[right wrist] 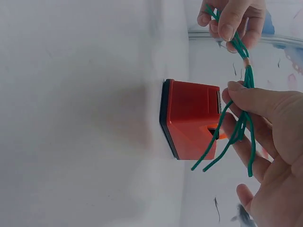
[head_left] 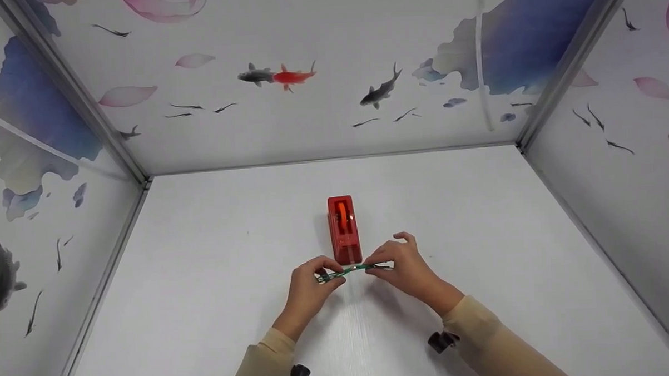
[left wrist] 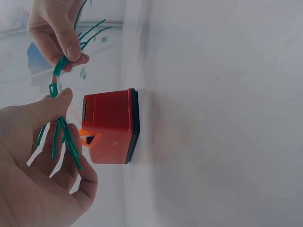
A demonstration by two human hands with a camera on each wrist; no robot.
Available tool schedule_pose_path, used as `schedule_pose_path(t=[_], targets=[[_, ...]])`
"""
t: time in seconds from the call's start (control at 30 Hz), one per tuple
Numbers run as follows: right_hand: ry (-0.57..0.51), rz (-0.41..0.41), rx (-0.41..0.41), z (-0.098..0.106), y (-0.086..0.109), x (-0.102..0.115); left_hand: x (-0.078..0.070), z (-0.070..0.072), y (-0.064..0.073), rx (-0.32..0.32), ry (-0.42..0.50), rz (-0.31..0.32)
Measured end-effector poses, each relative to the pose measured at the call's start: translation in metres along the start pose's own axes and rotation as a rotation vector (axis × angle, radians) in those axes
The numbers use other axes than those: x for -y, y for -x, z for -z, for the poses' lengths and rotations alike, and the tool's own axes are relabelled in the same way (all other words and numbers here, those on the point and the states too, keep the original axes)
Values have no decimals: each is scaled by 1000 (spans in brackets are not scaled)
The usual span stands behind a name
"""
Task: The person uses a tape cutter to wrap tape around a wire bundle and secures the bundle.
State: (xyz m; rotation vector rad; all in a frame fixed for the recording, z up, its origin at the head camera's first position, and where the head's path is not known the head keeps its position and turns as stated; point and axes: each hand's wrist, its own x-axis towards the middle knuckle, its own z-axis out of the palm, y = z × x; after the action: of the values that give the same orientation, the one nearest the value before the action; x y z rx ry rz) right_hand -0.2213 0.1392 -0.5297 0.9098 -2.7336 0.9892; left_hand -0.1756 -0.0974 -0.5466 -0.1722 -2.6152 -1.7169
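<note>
Between both hands stretches a bundle of thin green wires (head_left: 355, 268), with a tan band (right wrist: 246, 62) round its middle. My left hand (head_left: 311, 284) pinches one end between thumb and fingers. The other end is pinched by my right hand (head_left: 407, 268), and loose wire ends splay out past its fingers in the right wrist view. Just beyond the bundle, a red tape dispenser (head_left: 344, 235) stands upright on the table, with an orange reel (head_left: 342, 215) inside and a toothed cutting edge (left wrist: 84, 110) facing the hands.
The white tabletop (head_left: 203, 242) is bounded by a printed back wall (head_left: 332, 127) and side walls bearing fish and petals. Metal posts (head_left: 525, 139) stand at the back corners. A small black device (head_left: 441, 342) sits at the right wrist, another (head_left: 300, 374) at the left.
</note>
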Motion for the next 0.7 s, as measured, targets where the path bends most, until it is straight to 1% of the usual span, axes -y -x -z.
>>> schedule_pose_path(t=[0.13, 0.2, 0.3, 0.4, 0.57, 0.7], targets=[[0, 32, -63, 0, 1, -1, 2, 0, 0, 90, 10, 22], [-12, 31, -77, 0, 1, 0, 4, 1, -1, 138, 14, 27], [-20, 47, -87, 0, 1, 0, 6, 2, -3, 172, 13, 22], [-22, 66, -93, 0, 1, 0, 7, 2, -3, 166, 4, 24], [2, 79, -98, -2, 0, -1, 5, 4, -4, 131, -13, 18], [21, 69, -71, -2, 0, -2, 4, 4, -5, 117, -36, -4]])
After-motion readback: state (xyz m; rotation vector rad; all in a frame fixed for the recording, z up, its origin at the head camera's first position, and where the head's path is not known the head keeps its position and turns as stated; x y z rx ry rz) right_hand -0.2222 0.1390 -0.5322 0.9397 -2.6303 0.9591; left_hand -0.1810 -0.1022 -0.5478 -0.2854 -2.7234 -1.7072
